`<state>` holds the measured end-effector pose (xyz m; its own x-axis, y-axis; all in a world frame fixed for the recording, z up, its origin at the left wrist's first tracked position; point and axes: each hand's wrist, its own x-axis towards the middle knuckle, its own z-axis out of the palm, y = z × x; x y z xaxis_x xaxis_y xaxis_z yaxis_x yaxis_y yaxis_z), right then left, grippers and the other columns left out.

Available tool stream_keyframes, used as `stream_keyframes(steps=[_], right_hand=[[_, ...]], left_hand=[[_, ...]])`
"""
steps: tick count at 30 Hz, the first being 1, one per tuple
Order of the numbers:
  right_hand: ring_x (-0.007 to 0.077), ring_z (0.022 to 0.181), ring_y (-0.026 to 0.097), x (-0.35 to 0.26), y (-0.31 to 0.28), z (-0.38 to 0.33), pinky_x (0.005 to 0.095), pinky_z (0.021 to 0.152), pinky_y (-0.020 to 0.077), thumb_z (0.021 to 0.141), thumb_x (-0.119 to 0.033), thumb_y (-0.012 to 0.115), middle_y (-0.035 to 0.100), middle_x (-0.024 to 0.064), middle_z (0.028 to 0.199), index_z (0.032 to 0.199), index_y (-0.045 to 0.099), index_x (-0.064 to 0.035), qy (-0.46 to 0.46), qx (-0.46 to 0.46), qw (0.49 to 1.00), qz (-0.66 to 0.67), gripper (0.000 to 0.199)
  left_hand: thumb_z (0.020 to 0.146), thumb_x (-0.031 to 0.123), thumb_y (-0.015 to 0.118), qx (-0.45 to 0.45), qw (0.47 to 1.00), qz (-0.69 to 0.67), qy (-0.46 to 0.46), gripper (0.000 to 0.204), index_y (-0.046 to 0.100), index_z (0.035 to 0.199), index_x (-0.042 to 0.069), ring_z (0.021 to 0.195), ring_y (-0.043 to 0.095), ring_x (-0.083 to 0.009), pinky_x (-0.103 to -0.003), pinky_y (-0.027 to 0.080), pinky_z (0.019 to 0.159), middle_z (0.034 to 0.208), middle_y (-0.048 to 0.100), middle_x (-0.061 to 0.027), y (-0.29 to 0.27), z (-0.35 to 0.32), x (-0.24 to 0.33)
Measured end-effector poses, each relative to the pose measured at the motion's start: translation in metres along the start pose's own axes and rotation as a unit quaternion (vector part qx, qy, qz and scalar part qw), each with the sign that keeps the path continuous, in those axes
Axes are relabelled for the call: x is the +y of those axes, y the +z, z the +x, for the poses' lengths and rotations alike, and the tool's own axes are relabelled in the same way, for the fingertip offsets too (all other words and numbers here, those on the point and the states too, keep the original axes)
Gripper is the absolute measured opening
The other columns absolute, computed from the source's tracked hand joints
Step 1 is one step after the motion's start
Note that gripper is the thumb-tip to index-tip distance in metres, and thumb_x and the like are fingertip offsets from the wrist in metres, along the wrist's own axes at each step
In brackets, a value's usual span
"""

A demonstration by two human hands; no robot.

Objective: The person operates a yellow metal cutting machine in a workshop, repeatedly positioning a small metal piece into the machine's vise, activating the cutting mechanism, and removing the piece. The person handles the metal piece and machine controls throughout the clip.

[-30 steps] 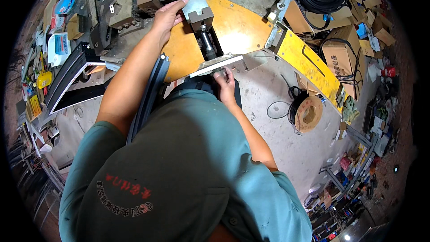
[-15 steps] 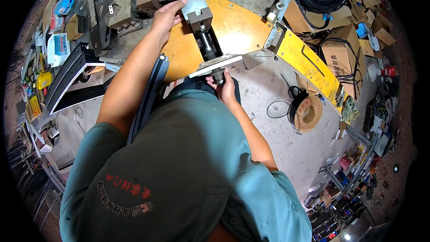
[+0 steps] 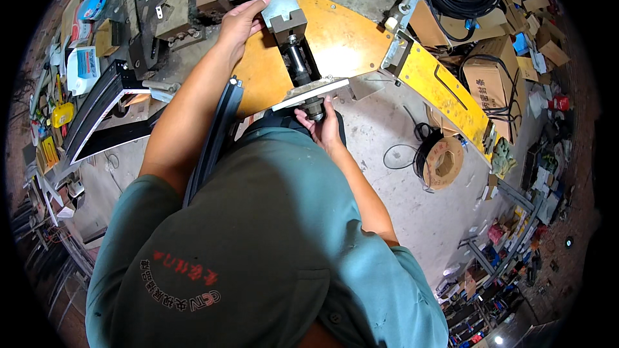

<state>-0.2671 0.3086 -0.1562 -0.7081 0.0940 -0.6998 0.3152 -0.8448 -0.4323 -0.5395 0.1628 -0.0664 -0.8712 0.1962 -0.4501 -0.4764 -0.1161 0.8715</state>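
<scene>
A dark metal cylinder (image 3: 300, 67) lies on the orange table (image 3: 348, 38), running from a grey block (image 3: 284, 18) at its far end through a pale flat plate (image 3: 309, 93) at the table's near edge. The left hand (image 3: 240, 20) rests against the block, fingers curled on its side. The right hand (image 3: 322, 125) is wrapped around the cylinder's near end below the plate. A cable spool (image 3: 443, 162) lies on the floor to the right.

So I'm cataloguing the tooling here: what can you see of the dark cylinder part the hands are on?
The dark cylinder looks like blackened metal. It runs from a grey block at its far end, through a pale flat plate, to a knurled-looking end. It lies over an orange curved panel. The left hand touches the block; the right hand grips the near end.
</scene>
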Motion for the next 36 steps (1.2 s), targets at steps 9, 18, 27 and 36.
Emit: stream_keyframes(steps=[9,18,27,36], right_hand=[[0.0211,0.093,0.063,-0.002,0.002,-0.001,0.0349,0.087,0.0518,0.097,-0.024,0.063,0.062,0.0112,0.104,0.127,0.049,0.0009,0.049,-0.015,0.998,0.034,0.042],[0.0160,0.093,0.059,0.004,0.006,-0.004,0.0301,0.082,0.0494,0.097,-0.026,0.063,0.062,0.0068,0.103,0.123,0.052,-0.0014,-0.041,0.011,0.999,-0.009,0.038],[0.0256,0.103,0.061,0.008,0.001,-0.010,0.0370,0.088,0.0485,0.078,-0.027,0.083,0.063,0.0165,0.114,0.137,0.044,0.0016,-0.262,0.052,0.854,-0.446,0.077],[0.0303,0.072,0.067,0.006,-0.001,-0.008,0.0417,0.068,0.0532,0.079,-0.023,0.077,0.068,0.0150,0.078,0.098,0.059,-0.0002,-0.239,0.069,0.774,-0.582,0.034]], left_hand=[[0.085,0.030,0.079,-0.002,1.000,0.001,0.002,0.040,0.070,0.116,0.006,0.097,0.065,-0.0114,-0.027,0.051,0.087,0.106,0.071,-0.0033,-0.001,0.003,-0.002],[0.085,0.033,0.078,-0.003,1.000,0.004,0.001,0.040,0.071,0.115,0.008,0.095,0.064,-0.0116,-0.028,0.050,0.088,0.106,0.070,-0.0027,-0.001,0.004,-0.002],[0.086,0.034,0.077,-0.009,1.000,-0.006,-0.018,0.039,0.071,0.114,0.008,0.093,0.062,-0.0108,-0.027,0.048,0.087,0.105,0.071,-0.0020,0.002,-0.001,0.002],[0.084,0.036,0.079,-0.025,0.999,-0.028,-0.026,0.038,0.072,0.109,0.008,0.090,0.062,-0.0095,-0.026,0.049,0.086,0.099,0.070,-0.0011,-0.002,-0.001,0.003]])
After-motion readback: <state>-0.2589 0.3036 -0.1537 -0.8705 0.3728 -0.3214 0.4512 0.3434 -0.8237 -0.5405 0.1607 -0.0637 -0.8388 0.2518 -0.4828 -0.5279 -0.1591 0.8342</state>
